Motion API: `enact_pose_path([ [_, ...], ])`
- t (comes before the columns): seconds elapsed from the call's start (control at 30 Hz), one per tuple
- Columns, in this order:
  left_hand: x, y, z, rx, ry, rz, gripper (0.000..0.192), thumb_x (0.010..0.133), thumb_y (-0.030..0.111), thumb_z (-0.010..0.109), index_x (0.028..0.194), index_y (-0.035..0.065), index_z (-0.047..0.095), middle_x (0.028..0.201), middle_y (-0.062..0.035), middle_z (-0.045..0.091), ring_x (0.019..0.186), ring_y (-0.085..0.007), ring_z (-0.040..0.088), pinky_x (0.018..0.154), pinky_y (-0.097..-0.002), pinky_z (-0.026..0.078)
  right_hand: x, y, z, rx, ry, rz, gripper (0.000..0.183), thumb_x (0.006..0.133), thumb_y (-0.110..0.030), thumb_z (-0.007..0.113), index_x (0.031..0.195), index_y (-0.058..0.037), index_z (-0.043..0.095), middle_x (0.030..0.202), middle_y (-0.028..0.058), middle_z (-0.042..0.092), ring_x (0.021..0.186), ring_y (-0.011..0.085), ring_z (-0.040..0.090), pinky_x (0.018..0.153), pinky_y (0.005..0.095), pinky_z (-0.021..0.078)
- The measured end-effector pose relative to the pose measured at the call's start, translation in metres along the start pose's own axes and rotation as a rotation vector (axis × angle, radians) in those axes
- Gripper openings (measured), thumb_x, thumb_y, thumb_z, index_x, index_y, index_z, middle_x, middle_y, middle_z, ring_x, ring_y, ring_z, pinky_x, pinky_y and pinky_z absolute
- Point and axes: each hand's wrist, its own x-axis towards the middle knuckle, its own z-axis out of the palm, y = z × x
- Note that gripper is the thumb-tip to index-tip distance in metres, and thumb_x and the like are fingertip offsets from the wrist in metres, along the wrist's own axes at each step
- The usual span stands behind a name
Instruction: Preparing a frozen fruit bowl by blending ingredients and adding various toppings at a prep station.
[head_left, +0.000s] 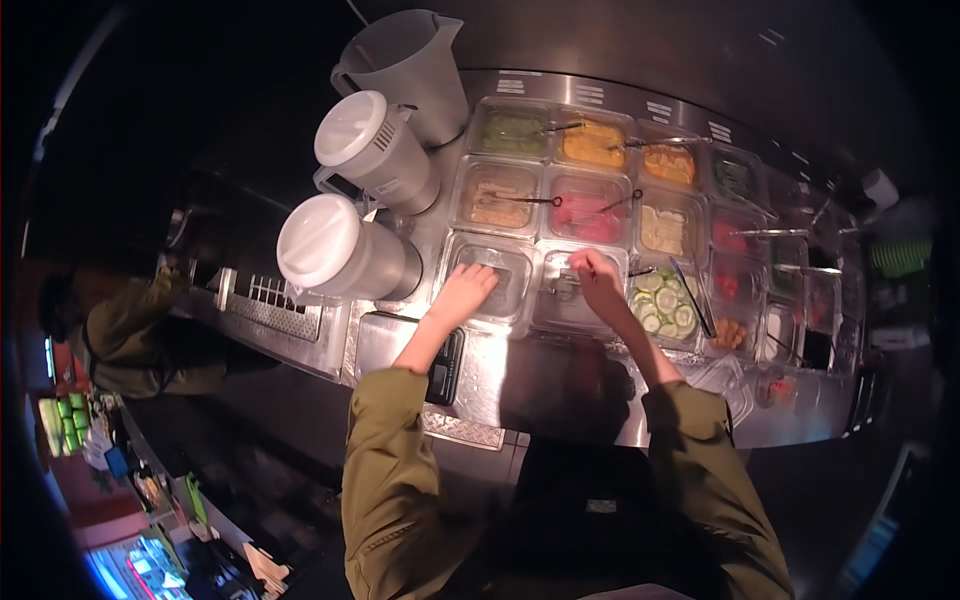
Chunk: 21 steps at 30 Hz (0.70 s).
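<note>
My left hand (469, 292), palm down with bent fingers, is over a clear plastic food pan (520, 264) in the front row; no object shows in it. My right hand (596, 274) hangs over the neighbouring clear food pan (559, 311) with curled fingers, and what lies under them is hidden. Both pans look see-through, with little or no food visible. To the right, a pan of cucumber slices (664, 307) has tongs (691, 296) across it. Behind my hands, pans hold a tan filling (491, 202) and a pink food (581, 214), each with a utensil.
Lidded pitchers (341, 244) (379, 157) and an open jug (405, 75) stand at the left. A scale (444, 367) with a dark panel lies by my left forearm. A clear lid (724, 386) rests at the front right. Another person (142, 345) is at the far left.
</note>
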Motion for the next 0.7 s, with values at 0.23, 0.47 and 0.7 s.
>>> enact_pose_path([
  [0.23, -0.075, 0.124, 0.012, -0.151, 0.024, 0.143, 0.027, 0.076, 0.016, 0.055, 0.102, 0.0087, 0.06, 0.102, -0.0059, 0.058, 0.09, -0.0207, 0.056, 0.072, -0.0331, 0.046, 0.014, -0.026, 0.06, -0.82, -0.591, -0.153, 0.021, 0.083, -0.019, 0.062, 0.099, -0.0051, 0.062, 0.078, 0.0135, 0.065, 0.075, 0.0239, 0.063, 0.067, 0.0395, 0.049],
  [0.47, -0.044, 0.18, 0.044, -0.341, -0.028, -0.018, 0.028, 0.076, 0.013, 0.055, 0.104, 0.0071, 0.057, 0.098, -0.0092, 0.056, 0.09, -0.0244, 0.055, 0.078, -0.0376, 0.044, -0.024, 0.053, 0.064, -0.579, -0.313, -0.073, 0.023, 0.08, -0.03, 0.063, 0.076, -0.0074, 0.061, 0.074, 0.0132, 0.064, 0.074, 0.0312, 0.063, 0.066, 0.0466, 0.0483],
  [0.7, 0.073, 0.366, 0.044, -0.954, -0.076, 0.087, 0.054, 0.078, 0.018, 0.066, 0.127, 0.0061, 0.046, 0.119, -0.0175, 0.054, 0.107, -0.035, 0.054, 0.088, -0.0446, 0.044, -0.008, -0.048, 0.078, -0.599, -0.656, 0.093, 0.012, 0.072, -0.013, 0.064, 0.079, -0.0051, 0.07, 0.085, 0.0145, 0.069, 0.085, 0.0317, 0.067, 0.073, 0.0453, 0.0513],
])
